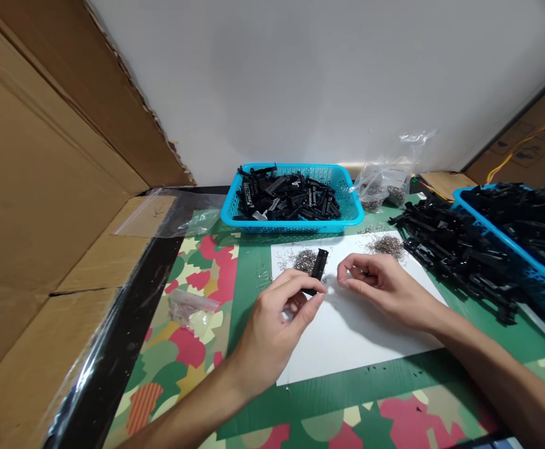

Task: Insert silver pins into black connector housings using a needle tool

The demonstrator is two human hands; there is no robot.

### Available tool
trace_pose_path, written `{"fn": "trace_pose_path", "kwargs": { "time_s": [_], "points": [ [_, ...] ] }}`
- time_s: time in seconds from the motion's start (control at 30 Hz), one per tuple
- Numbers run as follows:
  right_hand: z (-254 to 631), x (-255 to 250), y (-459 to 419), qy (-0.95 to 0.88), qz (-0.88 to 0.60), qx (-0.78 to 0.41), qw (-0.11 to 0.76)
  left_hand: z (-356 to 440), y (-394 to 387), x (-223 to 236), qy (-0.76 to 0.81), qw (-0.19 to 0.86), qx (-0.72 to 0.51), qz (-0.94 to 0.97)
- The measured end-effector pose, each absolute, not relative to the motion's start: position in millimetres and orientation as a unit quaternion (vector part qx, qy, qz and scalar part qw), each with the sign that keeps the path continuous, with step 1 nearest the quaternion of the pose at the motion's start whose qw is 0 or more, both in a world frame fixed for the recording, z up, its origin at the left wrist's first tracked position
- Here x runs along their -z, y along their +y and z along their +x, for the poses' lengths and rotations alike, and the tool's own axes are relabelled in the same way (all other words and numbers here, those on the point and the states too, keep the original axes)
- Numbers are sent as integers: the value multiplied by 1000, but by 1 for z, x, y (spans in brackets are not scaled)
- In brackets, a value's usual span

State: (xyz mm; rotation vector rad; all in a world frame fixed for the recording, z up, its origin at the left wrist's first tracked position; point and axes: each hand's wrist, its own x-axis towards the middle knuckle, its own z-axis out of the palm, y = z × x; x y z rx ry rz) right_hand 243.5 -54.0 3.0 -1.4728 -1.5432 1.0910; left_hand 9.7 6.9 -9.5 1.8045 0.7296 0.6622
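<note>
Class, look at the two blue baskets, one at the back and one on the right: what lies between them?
In the head view, clear plastic bags and a loose heap of black parts lie between the back basket and the right basket.

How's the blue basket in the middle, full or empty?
Well filled, not empty: black parts lie heaped across the blue basket, though its blue inner wall shows at the right.

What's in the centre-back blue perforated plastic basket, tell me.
A jumbled heap of elongated black plastic parts lies in the basket. Pieces underneath and most of the basket's floor are covered.
</note>
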Motion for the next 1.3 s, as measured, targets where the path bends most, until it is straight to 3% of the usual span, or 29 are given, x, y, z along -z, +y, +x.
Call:
{"fn": "trace_pose_path", "kwargs": {
  "time_s": [0.27,0.47,0.63,0.8,0.9,1.03,1.3],
  "points": [
    [220,2,-59,-527,-521,-505,443,10,6,6,286,535,-271,748],
    [213,11,-61,-542,-516,-479,459,9,4,4,290,541,-257,746],
    [209,13,-66,-614,-539,-349,460,9,5,1,286,553,-251,741],
    [209,19,-69,-749,-500,-56,430,9,5,0,307,574,-250,717],
    [210,21,-68,-785,-478,45,391,9,4,1,309,573,-250,716],
    [211,21,-68,-795,-476,78,369,9,4,2,307,565,-246,725],
    [209,16,-66,-764,-468,81,436,6,4,6,298,558,-251,733]
  ]
}}
